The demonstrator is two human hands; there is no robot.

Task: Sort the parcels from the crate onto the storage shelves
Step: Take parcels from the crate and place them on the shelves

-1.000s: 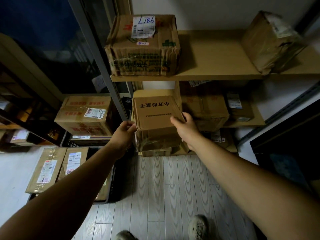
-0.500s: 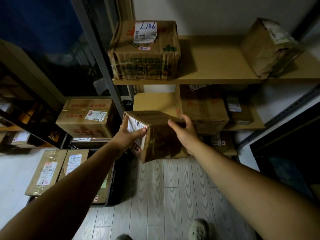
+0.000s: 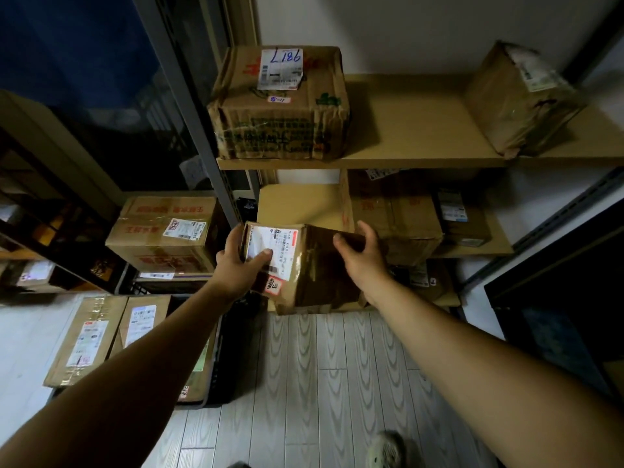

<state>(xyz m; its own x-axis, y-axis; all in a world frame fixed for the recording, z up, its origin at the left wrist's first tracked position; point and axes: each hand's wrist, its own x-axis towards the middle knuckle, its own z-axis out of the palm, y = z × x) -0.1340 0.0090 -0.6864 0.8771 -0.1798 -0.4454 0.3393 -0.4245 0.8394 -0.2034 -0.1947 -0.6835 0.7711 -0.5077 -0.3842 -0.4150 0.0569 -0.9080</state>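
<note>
I hold a small brown cardboard parcel [image 3: 304, 265] in the air in front of the shelves, its white shipping label turned up toward me. My left hand [image 3: 236, 261] grips its left edge, thumb lying on the label. My right hand [image 3: 359, 258] grips its right side with curled fingers. Just behind the parcel lies the middle shelf [image 3: 297, 204], bare at its left end. The black crate [image 3: 223, 359] stands on the floor at lower left with several flat parcels [image 3: 87, 342] standing in it.
The top shelf [image 3: 412, 143] carries a large box marked 987 [image 3: 280, 106] at left and a taped box [image 3: 520, 99] at right. Boxes [image 3: 395, 214] fill the middle shelf's right part. A stacked box [image 3: 162, 231] and a grey upright post [image 3: 189, 130] stand at left. My shoe [image 3: 385, 450] is on the wooden floor.
Both hands have turned the parcel over, from its printed face to its labelled side, and drawn it slightly away from the middle shelf. The view has tilted a little downward.
</note>
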